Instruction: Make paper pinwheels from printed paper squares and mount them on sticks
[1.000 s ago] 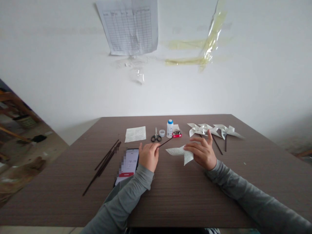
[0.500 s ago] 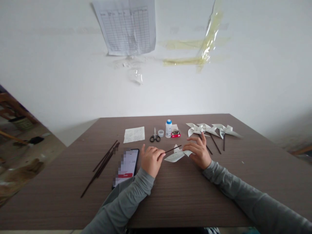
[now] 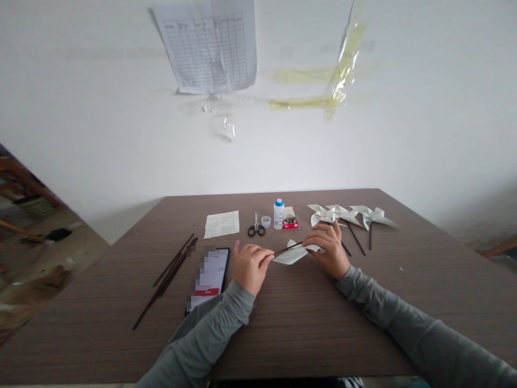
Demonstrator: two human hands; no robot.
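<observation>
Between the fingertips of my left hand (image 3: 252,268) is one end of a thin dark stick (image 3: 287,249). The stick slants up to the right, and its far end reaches the fingers of my right hand (image 3: 329,251). My right hand is closed on a printed paper pinwheel (image 3: 290,255), whose blades stick out to the left under the stick. My right fingers cover the pinwheel's middle, so I cannot tell whether the stick touches it there. Several finished paper pinwheels (image 3: 374,215) on dark sticks lie just beyond my right hand.
A phone (image 3: 212,272) and several loose dark sticks (image 3: 172,270) lie left of my left hand. Farther back are a printed paper square (image 3: 222,224), scissors (image 3: 256,229), a small clear cup (image 3: 265,221), a white bottle with a blue cap (image 3: 278,214) and a red box (image 3: 290,223).
The stick's far end has moved slightly right, up to my right fingers. The pinwheel's blades have tilted a little flatter. Both hands stay in nearly the same place.
</observation>
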